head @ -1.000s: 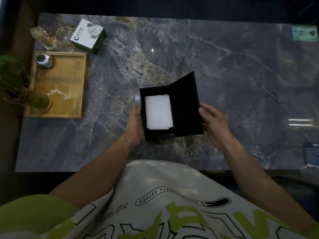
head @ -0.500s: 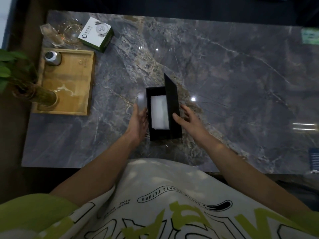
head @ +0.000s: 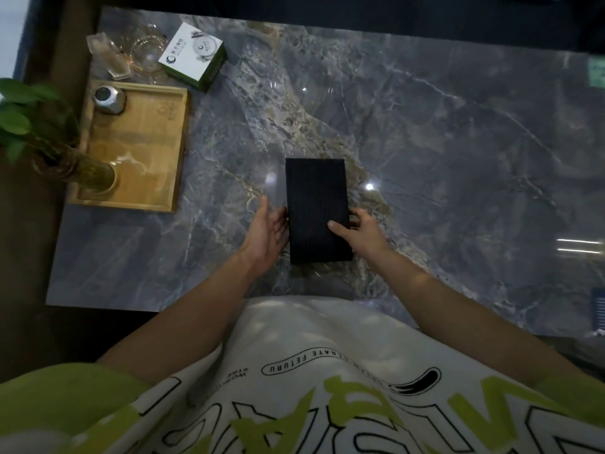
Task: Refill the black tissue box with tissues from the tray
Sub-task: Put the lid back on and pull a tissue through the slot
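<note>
The black tissue box (head: 316, 204) lies flat on the marble table with its lid closed, so the white tissues inside are hidden. My left hand (head: 266, 226) rests against the box's left side, fingers spread. On the other side, my right hand (head: 358, 229) holds the near right edge, with the thumb pressing on the lid. The wooden tray (head: 149, 152) sits at the far left of the table, and no tissues show on it.
On the tray stand a small metal canister (head: 109, 99) and a glass vase with a green plant (head: 73, 168). Behind the tray are clear glassware (head: 144, 52) and a white-and-green carton (head: 193, 55). The marble table's near edge (head: 131, 308) runs just before my body.
The lid stood open to the right with the white tissues showing; my right hand swung it over to the left and it now lies shut. My left hand stayed at the box's side.
</note>
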Available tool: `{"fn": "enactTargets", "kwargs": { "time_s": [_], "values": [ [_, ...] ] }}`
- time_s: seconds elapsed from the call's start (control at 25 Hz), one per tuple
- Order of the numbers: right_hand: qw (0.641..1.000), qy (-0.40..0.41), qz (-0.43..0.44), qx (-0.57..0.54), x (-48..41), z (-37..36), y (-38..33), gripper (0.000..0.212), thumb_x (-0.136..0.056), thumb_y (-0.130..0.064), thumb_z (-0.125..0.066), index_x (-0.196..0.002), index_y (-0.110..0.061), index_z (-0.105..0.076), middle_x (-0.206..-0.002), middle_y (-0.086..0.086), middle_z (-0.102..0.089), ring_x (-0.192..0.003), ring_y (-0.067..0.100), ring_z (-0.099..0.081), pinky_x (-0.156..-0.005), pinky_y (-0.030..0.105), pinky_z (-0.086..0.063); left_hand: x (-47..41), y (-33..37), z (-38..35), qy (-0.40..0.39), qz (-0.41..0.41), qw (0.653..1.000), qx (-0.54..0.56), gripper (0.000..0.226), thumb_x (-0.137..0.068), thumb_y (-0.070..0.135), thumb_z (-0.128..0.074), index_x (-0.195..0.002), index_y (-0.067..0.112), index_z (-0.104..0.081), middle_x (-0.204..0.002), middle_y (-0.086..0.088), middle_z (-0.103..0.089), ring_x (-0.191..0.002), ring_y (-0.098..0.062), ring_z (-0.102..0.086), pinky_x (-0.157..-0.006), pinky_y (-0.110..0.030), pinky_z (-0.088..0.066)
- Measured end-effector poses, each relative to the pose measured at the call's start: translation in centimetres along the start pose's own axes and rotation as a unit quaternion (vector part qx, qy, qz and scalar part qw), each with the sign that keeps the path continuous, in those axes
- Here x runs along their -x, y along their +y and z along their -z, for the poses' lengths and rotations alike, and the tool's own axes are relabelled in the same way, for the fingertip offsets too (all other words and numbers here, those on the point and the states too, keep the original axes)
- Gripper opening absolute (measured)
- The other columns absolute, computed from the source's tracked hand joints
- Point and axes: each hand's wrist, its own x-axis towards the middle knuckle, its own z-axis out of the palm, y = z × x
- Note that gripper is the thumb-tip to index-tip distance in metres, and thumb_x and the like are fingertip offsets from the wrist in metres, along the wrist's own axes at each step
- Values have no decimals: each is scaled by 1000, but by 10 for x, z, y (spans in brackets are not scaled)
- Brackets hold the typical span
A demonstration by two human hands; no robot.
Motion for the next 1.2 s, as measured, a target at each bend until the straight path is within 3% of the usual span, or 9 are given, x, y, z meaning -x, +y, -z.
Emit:
{"fn": "enactTargets", "kwargs": {
  "time_s": [0.28, 0.88, 0.96, 1.08, 1.2],
  "values": [
    [1000, 9, -2, 30, -4, -1, 4, 68, -85, -28, -74, -141, -7, -41, -131, 12, -56, -110, 25, -58, -95, 44, -52, 0, 0, 0, 3, 1, 1000, -13, 76, -94, 65, -16, -152, 16, -23, -159, -3, -26, -146, -14, -24, -122, -34, -15],
    [999, -7, -22, 30, -8, -2, 3, 66, -86, -26, -73, -140, -8, -41, -127, 10, -57, -104, 20, -57, -87, 33, -51, 0, -2, -4, 16, 9, 998, -54, 62, -98, 57, -19, -149, 23, -32, -154, 1, -36, -141, -13, -34, -118, -31, -24],
    [999, -25, -35, 17, -8, -2, -1, 65, -89, -30, -68, -143, -12, -38, -128, 10, -57, -107, 21, -59, -92, 35, -51, 2, -3, -9, 23, 7, 996, -84, 58, -100, 55, -19, -145, 25, -39, -145, 4, -47, -134, -12, -43, -111, -30, -33],
    [995, -46, -68, -47, -11, -2, -11, 61, -92, -40, -61, -145, -19, -38, -135, 7, -57, -116, 23, -59, -98, 37, -50, 6, 3, -21, 42, 20, 993, -105, 48, -99, 56, -22, -129, 31, -48, -119, 5, -60, -106, -9, -57, -84, -24, -45],
    [991, -43, -109, -70, -11, -1, -23, 66, -90, -54, -58, -144, -19, -43, -137, 3, -57, -119, 22, -57, -103, 39, -46, 7, 12, -27, 56, 33, 994, -86, 56, -95, 62, -27, -131, 25, -51, -118, -1, -61, -102, -14, -59, -76, -27, -47]
  ]
}}
